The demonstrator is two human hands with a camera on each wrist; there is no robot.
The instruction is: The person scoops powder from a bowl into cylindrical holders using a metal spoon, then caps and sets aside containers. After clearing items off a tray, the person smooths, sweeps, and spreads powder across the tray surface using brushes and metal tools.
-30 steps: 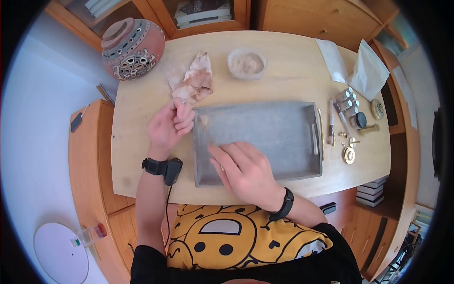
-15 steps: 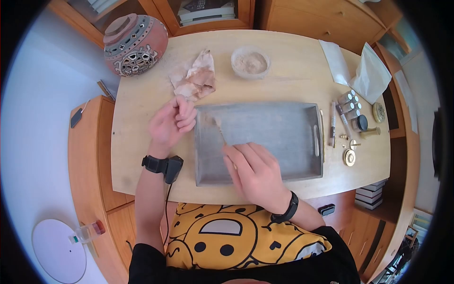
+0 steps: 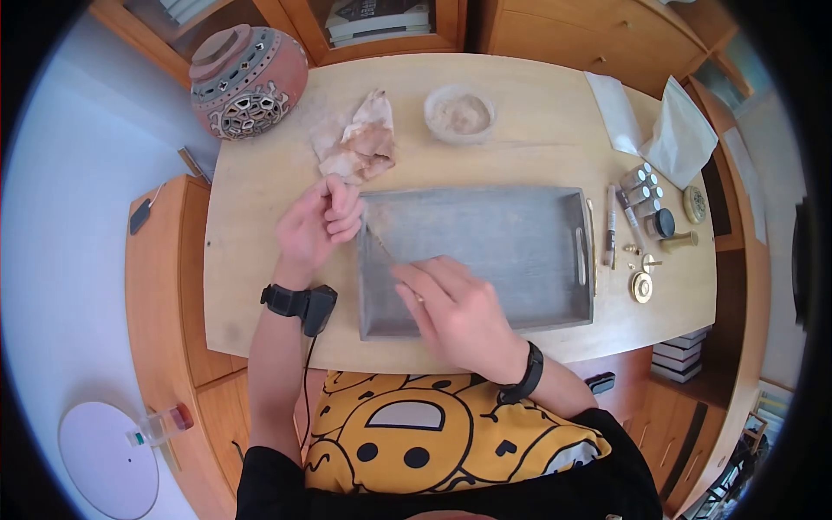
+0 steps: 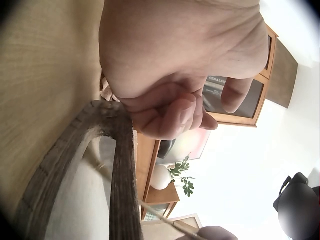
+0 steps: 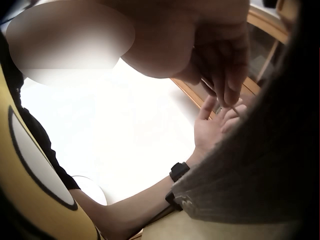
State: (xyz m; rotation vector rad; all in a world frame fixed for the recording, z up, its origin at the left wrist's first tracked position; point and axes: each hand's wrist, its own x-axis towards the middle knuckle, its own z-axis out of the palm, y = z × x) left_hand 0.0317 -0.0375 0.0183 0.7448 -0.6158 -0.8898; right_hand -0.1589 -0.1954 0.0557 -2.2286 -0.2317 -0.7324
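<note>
In the head view a grey wooden tray (image 3: 485,251) lies on the table. My right hand (image 3: 464,312) is above its left half and pinches a thin-handled brush (image 3: 381,244), whose tip points to the tray's upper left corner. The brush's slim handle (image 4: 172,221) also shows in the left wrist view, beyond the tray's rim (image 4: 125,175). My left hand (image 3: 316,227) is at that same corner, its fingers loosely curled and holding nothing. In the left wrist view the left hand (image 4: 185,55) is close over the tray's corner.
Behind the left hand lies a stained crumpled cloth (image 3: 364,139). A bowl of pale powder (image 3: 459,114) stands at the back, a pierced clay pot (image 3: 250,87) at the back left. Several small jars (image 3: 641,191), a brass disc (image 3: 641,288) and white packets (image 3: 680,139) are on the right.
The brush has swung from the tray's left edge towards its middle and back to the left, the right hand moving with it. The left hand has hardly moved.
</note>
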